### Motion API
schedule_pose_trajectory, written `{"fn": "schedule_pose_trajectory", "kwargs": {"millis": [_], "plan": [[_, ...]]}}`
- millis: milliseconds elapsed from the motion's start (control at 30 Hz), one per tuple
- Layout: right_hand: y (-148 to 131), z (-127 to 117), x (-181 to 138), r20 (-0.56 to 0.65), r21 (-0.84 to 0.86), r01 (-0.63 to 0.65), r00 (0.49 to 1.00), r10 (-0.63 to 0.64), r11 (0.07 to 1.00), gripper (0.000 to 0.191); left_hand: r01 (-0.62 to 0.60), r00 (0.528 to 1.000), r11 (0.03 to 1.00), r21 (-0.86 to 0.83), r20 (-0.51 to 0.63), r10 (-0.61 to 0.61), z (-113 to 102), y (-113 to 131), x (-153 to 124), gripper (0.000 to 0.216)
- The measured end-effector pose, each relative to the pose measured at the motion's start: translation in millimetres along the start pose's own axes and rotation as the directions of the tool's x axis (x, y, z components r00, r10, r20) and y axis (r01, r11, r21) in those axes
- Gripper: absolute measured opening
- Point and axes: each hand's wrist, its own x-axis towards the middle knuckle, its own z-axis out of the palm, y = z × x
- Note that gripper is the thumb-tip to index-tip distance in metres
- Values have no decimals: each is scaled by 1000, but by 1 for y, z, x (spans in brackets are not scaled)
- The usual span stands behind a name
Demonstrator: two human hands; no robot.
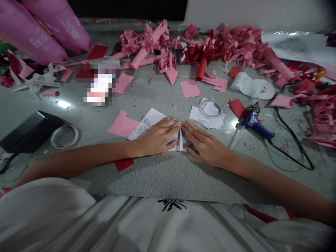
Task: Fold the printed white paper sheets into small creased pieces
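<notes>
Both my hands lie flat on a white paper (180,142) with a raised fold or edge running between them. My left hand (159,137) presses on its left side, fingers stretched out. My right hand (206,142) rests on the right side, its fingers also straight and pointing toward the fold. To the left, a white paper with dark scribbled drawing (144,125) runs under my left hand; whether it is the same sheet I cannot tell. A notched pink paper (123,124) lies beside it. A red paper piece (124,165) pokes out below my left forearm.
A tape roll (212,116) sits on white paper pieces (207,122). At right is a blue glue gun (258,126) with its black cord (295,140). Left are another tape roll (76,135) and a black box (33,130). Pink cut-paper shapes (154,36) line the back.
</notes>
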Motion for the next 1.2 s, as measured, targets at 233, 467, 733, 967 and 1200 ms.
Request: {"fn": "schedule_pose_trajectory", "kwargs": {"millis": [233,467,733,967,1200], "plan": [[-4,1,0,-10,6,-24,1000,24,1000,77,9,1000,999,-33,-8,-9,0,0,-1,47],[4,-1,-1,-3,12,20,1000,-20,1000,76,-4,1000,999,-49,-28,2,2,-3,-3,47],[16,-5,3,37,22,71,997,-72,997,84,-8,1000,999,-41,-7,7,3,-2,-2,44],[17,-5,0,50,-2,86,995,-85,996,82,-52,996,995,82,73,46,-3,1,0,46],[10,-6,1,72,5,76,995,-76,997,80,-40,992,995,88,120,30,-6,4,3,44]]}}
